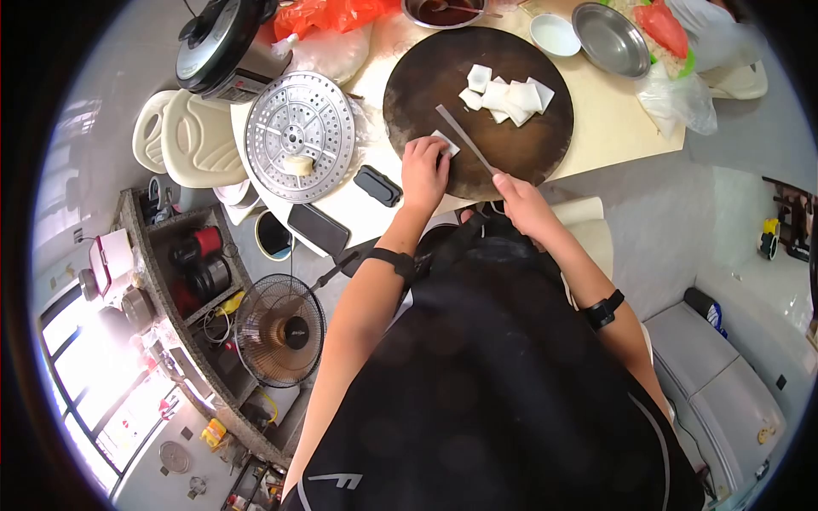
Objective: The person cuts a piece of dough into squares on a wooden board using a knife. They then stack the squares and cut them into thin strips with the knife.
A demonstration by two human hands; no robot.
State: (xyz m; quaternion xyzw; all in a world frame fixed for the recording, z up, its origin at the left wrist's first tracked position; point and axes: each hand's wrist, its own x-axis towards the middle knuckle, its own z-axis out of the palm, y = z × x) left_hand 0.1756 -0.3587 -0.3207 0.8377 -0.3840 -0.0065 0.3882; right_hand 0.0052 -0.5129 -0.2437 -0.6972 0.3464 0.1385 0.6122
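Note:
A large round dark wooden chopping board [426,77] lies in front of me. On its left front part my left hand [426,175] has its fingers closed on a thin white square piece [446,143], partly hidden under the fingertips. My right hand [527,206] is wrapped round the handle of a knife [467,139]. The knife's long narrow grey blade slants away to the left over the board, its middle close to the white piece. Farther back on the board, several similar white square pieces [515,98] lie loosely overlapping.
Left of the board are a perforated metal steamer tray [292,106] with a pale round piece [298,165], a black case [377,186] and a phone [319,227]. Behind stand a sauce bowl [443,17], a white bowl [555,36] and a steel bowl [611,41]. A fan [279,330] stands left.

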